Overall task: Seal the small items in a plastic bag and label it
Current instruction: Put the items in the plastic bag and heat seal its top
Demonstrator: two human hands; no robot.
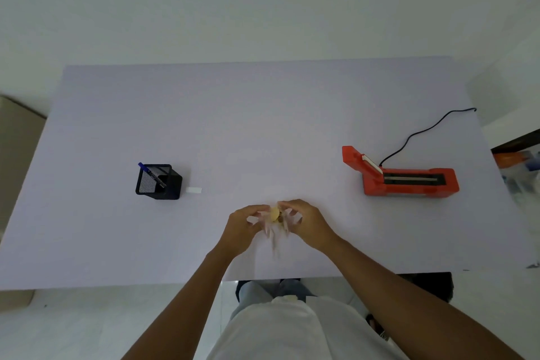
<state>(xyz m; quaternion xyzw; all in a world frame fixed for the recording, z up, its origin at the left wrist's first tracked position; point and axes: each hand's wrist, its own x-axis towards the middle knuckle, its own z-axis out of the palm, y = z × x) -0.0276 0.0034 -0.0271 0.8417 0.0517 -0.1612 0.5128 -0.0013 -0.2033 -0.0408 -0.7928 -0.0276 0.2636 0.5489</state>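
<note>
Both hands meet over the near middle of the pale table (263,126). My left hand (242,228) and my right hand (306,225) each grip a side of a clear plastic bag (273,238), which is blurred and hangs down between them. A small yellowish item (274,213) shows at the bag's top between my fingertips. A small white label (193,190) lies flat on the table to the left. An orange heat sealer (406,178) stands at the right with its lid raised.
A black mesh pen holder (157,183) with a blue pen (150,174) stands left of the label. The sealer's black cord (423,131) runs to the table's far right edge. The table's front edge is close below my hands.
</note>
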